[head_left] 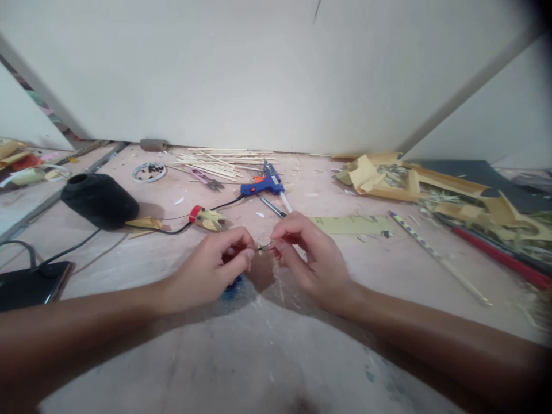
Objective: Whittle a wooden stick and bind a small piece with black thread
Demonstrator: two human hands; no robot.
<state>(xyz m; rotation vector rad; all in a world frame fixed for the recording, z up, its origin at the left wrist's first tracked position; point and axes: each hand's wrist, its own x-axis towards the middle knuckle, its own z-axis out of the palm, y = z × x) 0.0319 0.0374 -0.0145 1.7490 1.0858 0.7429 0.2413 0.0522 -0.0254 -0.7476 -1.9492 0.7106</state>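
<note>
Over the middle of the worktop, my left hand (215,261) and my right hand (313,259) are a short gap apart, each closed in a pinch. Between the fingertips runs a short, thin dark thread (264,248); both hands grip it. Just beyond my left hand lies a small yellow craft piece (209,219) with jagged ends and a red band. A blue glue gun (269,185) rests farther back, near a craft knife (272,206). Something blue (233,286) shows partly beneath my left hand; I cannot tell whether it is a stain.
Left are a black thread cone (100,201) and a phone (37,286). Behind lie thin wooden sticks (215,164), pliers (207,181) and a lid with dark bits (149,171). Right are a sandpaper strip (351,225), a patterned pencil (431,253) and a shavings-filled cardboard tray (411,183).
</note>
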